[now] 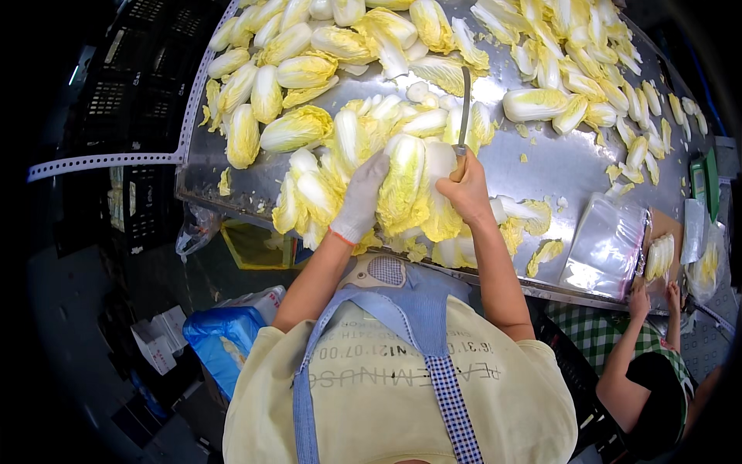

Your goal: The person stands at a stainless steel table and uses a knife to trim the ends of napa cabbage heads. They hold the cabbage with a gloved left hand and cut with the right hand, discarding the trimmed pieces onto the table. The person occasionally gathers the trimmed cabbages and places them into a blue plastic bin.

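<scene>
My left hand, in a white knit glove with an orange cuff edge, holds the side of a napa cabbage head near the table's front edge. In my bare right hand is the wooden handle of a knife, its narrow, slightly curved blade pointing away from me. Beside the head, against my right hand, a pale outer cabbage leaf hangs down. Loose leaves and small heads lie heaped around both hands, and cut white stem ends lie just beyond.
Whole napa cabbages cover the metal table's far left; more leaves and hearts are piled far right. Clear plastic bags lie front right, beside a co-worker's hands at a small cabbage. A blue-lined container stands below left.
</scene>
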`<state>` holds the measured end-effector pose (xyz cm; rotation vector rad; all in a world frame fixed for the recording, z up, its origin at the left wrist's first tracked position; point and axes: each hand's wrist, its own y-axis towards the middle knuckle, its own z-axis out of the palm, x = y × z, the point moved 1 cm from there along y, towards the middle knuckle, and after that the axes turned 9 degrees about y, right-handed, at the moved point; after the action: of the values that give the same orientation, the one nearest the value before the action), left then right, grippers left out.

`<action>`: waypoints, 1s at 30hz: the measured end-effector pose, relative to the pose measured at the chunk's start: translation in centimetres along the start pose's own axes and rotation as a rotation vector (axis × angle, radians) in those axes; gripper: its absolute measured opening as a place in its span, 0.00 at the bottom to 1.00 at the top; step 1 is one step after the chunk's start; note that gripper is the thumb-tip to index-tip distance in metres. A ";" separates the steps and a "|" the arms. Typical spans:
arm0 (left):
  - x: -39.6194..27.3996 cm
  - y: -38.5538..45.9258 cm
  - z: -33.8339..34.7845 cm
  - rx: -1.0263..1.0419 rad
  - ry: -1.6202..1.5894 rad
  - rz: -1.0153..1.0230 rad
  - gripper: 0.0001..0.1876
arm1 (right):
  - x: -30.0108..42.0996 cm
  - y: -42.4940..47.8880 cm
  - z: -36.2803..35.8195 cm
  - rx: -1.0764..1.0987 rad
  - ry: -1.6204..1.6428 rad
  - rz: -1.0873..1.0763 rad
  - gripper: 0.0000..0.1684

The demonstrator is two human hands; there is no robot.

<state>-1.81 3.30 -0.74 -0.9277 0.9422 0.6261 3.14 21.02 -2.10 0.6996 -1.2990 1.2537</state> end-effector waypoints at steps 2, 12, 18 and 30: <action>0.1 -0.3 -0.1 0.043 -0.145 -0.068 0.29 | 0.7 0.0 -0.4 0.046 -0.036 0.084 0.22; -1.8 -0.1 -1.7 0.005 -0.329 -0.090 0.30 | 0.8 -0.2 -1.8 -0.060 -0.452 -0.340 0.30; -1.2 0.5 0.5 -0.094 0.190 0.098 0.24 | 0.1 -0.7 1.8 0.110 -0.007 -0.003 0.30; -2.1 0.3 -0.1 0.038 0.702 0.168 0.50 | -0.7 -0.7 0.5 0.145 -0.055 -0.006 0.25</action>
<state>-3.05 3.20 1.01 -1.0619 1.6643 0.4177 3.76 20.16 -2.42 0.8453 -1.2588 1.3413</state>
